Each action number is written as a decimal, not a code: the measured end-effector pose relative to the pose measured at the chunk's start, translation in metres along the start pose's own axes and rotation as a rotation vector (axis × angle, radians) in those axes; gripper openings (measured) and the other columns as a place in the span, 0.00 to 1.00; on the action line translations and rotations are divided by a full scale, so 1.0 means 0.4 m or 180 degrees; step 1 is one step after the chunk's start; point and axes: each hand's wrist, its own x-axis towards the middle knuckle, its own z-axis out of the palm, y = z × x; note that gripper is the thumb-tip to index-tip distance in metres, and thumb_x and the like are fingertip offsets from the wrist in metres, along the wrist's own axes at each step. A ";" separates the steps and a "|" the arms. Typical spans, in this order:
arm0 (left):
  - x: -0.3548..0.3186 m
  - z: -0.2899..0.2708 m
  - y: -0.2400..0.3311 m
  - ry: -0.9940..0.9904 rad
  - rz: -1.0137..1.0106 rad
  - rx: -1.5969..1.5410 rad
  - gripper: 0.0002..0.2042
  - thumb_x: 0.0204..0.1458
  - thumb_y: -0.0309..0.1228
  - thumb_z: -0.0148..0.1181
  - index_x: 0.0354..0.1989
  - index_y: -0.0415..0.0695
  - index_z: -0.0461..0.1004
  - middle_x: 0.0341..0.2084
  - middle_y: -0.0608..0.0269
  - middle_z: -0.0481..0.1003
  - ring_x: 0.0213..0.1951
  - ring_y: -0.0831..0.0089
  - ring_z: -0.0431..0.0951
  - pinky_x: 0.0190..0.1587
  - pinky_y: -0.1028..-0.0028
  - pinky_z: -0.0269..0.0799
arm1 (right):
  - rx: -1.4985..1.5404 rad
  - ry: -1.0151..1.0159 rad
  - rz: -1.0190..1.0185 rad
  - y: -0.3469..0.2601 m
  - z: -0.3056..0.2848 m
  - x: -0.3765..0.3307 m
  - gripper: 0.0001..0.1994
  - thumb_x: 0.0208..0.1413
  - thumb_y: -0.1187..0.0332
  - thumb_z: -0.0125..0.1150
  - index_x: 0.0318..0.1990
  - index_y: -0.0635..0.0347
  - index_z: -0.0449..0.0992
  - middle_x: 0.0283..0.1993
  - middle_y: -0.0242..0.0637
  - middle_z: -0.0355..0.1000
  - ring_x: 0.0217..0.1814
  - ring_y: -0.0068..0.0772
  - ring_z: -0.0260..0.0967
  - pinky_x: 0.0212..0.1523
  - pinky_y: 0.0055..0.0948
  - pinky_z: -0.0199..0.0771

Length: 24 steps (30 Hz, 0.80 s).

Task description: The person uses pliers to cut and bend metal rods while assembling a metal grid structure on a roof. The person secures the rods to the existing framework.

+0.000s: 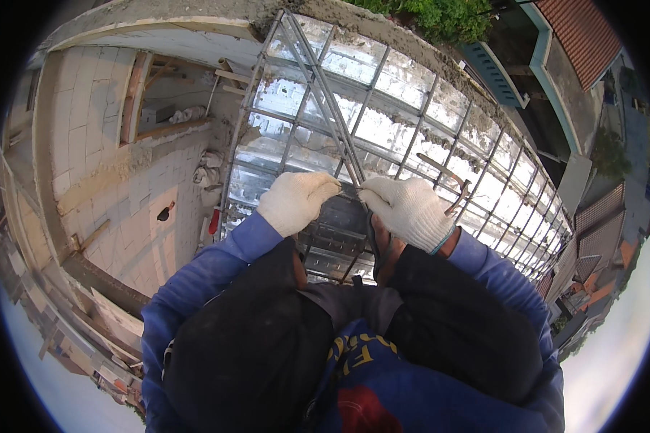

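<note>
I squat over a grid of steel rebar [374,88] lying above shiny metal decking [383,141]. My left hand [295,203], in a white knitted glove, is closed in a pinch beside the near end of some long, loose steel bars [330,108]. On the other side of those bars my right hand [410,209], gloved alike, also pinches. What the fingertips hold is too small to make out. Beyond my right hand, a tool with a long thin handle and a hooked metal head [444,169] rests across the grid.
Left of the deck edge is a drop into a room with pale block walls [94,108]. A red-handled object [214,221] lies at that edge. Rough mortar [477,86] lines the far right side, with a tiled roof [581,32] and a tree [433,18] beyond.
</note>
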 end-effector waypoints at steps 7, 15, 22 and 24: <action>0.011 0.029 -0.055 0.0342 -0.1545 -0.1907 0.19 0.73 0.42 0.57 0.53 0.38 0.84 0.33 0.57 0.84 0.31 0.66 0.85 0.40 0.66 0.82 | -0.0299 -0.0145 0.0162 0.027 0.026 -0.011 0.17 0.73 0.56 0.59 0.62 0.47 0.83 0.36 0.53 0.83 0.40 0.62 0.84 0.42 0.56 0.84; -0.029 0.011 -0.091 -0.0300 -0.1708 -0.4125 0.26 0.76 0.50 0.58 0.67 0.39 0.76 0.36 0.62 0.83 0.36 0.72 0.83 0.44 0.68 0.82 | -0.0003 -0.0077 0.0582 0.041 -0.007 0.002 0.19 0.76 0.57 0.56 0.69 0.43 0.79 0.37 0.56 0.83 0.41 0.65 0.84 0.42 0.58 0.83; 0.028 0.012 -0.099 0.0476 -0.1596 -0.2904 0.29 0.77 0.44 0.52 0.79 0.38 0.67 0.45 0.51 0.84 0.37 0.68 0.83 0.44 0.66 0.85 | 0.0011 0.0901 0.0869 0.175 0.007 0.009 0.19 0.77 0.56 0.51 0.65 0.54 0.78 0.41 0.61 0.84 0.46 0.69 0.83 0.47 0.61 0.82; 0.061 0.032 -0.143 0.0534 -0.1405 -0.2200 0.29 0.75 0.39 0.50 0.80 0.39 0.66 0.43 0.49 0.83 0.36 0.65 0.85 0.39 0.66 0.86 | -0.0542 0.0890 0.1006 0.197 0.005 0.020 0.18 0.77 0.57 0.52 0.64 0.55 0.79 0.38 0.60 0.83 0.43 0.67 0.84 0.45 0.60 0.82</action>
